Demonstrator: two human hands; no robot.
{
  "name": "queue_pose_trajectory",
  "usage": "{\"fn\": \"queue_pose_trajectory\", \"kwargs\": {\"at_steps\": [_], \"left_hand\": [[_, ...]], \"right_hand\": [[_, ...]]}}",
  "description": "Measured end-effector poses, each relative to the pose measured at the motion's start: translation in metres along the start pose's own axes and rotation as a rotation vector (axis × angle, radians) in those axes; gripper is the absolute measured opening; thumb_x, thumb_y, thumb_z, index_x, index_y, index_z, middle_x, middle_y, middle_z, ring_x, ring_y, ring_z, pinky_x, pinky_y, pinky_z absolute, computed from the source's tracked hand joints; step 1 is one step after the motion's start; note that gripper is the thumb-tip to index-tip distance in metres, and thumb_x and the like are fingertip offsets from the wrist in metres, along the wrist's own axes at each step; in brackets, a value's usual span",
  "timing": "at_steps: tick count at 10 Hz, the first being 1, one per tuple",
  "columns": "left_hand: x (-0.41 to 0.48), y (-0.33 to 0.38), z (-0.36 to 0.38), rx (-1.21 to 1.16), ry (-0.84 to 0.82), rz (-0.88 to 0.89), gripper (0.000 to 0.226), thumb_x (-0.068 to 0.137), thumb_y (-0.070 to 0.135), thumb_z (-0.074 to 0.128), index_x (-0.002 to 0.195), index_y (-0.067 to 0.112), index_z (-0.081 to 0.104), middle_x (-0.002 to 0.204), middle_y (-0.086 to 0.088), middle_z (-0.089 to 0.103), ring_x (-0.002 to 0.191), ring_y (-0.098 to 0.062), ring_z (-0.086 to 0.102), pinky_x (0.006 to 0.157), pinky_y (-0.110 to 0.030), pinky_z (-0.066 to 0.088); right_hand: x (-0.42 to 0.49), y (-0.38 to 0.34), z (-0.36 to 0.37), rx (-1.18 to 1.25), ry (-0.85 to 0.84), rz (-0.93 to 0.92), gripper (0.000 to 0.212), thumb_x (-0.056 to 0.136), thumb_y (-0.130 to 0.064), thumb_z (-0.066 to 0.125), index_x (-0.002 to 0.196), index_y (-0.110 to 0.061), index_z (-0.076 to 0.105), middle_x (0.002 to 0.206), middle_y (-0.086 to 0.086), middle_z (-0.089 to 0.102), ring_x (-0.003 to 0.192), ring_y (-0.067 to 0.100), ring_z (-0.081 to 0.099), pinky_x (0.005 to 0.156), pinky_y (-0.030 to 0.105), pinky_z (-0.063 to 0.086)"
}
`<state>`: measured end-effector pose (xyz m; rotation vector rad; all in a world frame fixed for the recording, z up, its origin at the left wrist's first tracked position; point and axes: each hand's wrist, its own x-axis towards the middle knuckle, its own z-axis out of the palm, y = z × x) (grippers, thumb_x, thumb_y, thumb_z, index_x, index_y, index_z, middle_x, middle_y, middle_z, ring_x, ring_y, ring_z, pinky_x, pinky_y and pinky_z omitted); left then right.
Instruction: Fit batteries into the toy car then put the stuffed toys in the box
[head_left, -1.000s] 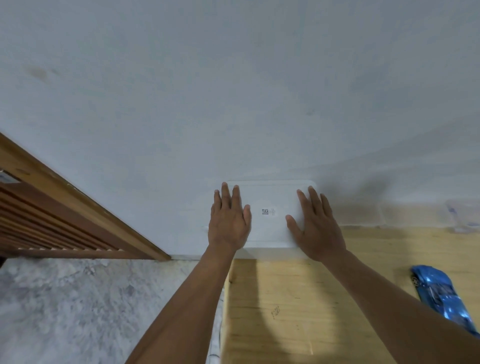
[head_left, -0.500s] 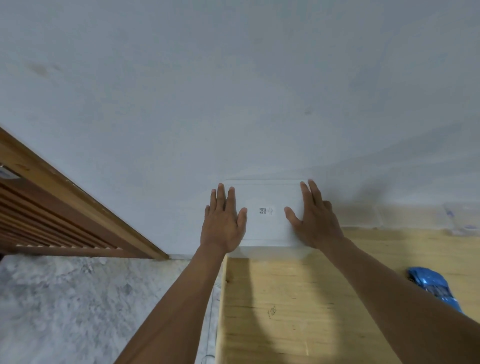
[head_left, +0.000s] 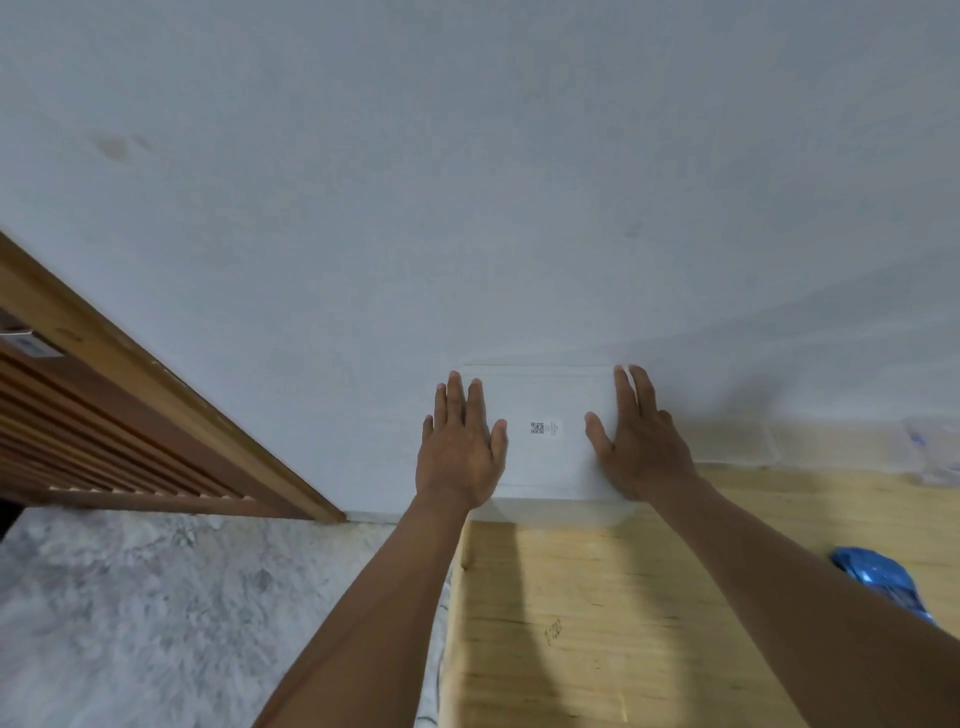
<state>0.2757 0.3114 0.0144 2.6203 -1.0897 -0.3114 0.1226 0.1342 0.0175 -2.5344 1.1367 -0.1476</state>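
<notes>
At table (head_left: 571, 623) far-left corner, L hand (head_left: 460, 452) & R hand (head_left: 639, 447) stay flat on box lid (head_left: 545, 395), fingers straight, gripping nothing; R fingertips crept to far edge. Toy car (head_left: 878, 577) near-right. Prob. pressing lid shut, task nearly done.

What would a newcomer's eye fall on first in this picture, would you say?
The left hand and right hand rest palm-down on top of the white box at the far edge of the wooden table, against the wall. A shiny blue toy car lies on the table at lower right, beside the right forearm.
</notes>
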Motion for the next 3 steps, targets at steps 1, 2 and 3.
{"fn": "queue_pose_trajectory", "kwargs": {"at_steps": [1, 2, 3], "left_hand": [[-0.001, 0.008, -0.007, 0.144, -0.062, -0.024, 0.069, 0.108, 0.048, 0.019, 0.164, 0.011, -0.001, 0.171, -0.015, -0.010, 0.159, -0.032, -0.006, 0.126, -0.054, 0.013], [0.001, 0.017, -0.031, 0.117, -0.117, -0.067, 0.067, 0.108, 0.045, 0.028, 0.163, 0.014, 0.006, 0.171, -0.013, -0.006, 0.158, -0.033, -0.004, 0.126, -0.057, 0.013], [-0.042, -0.002, -0.033, -0.023, 0.024, -0.016, 0.070, 0.104, 0.048, 0.044, 0.162, 0.021, 0.018, 0.172, -0.010, 0.003, 0.158, -0.034, 0.005, 0.123, -0.055, 0.024]], "right_hand": [[-0.006, 0.001, 0.000, -0.174, -0.020, 0.012, 0.074, 0.098, -0.063, 0.027, 0.159, -0.028, 0.005, 0.168, -0.008, -0.002, 0.128, 0.035, 0.047, 0.098, 0.049, 0.046], [-0.019, 0.002, -0.020, -0.247, -0.064, -0.048, 0.071, 0.098, -0.062, 0.029, 0.159, -0.033, 0.008, 0.169, -0.006, 0.000, 0.141, 0.031, 0.037, 0.106, 0.049, 0.041], [-0.055, 0.029, -0.037, -0.339, -0.145, -0.238, 0.063, 0.099, -0.059, 0.031, 0.157, -0.037, 0.018, 0.168, -0.005, 0.010, 0.149, 0.026, 0.026, 0.115, 0.047, 0.032]]}}
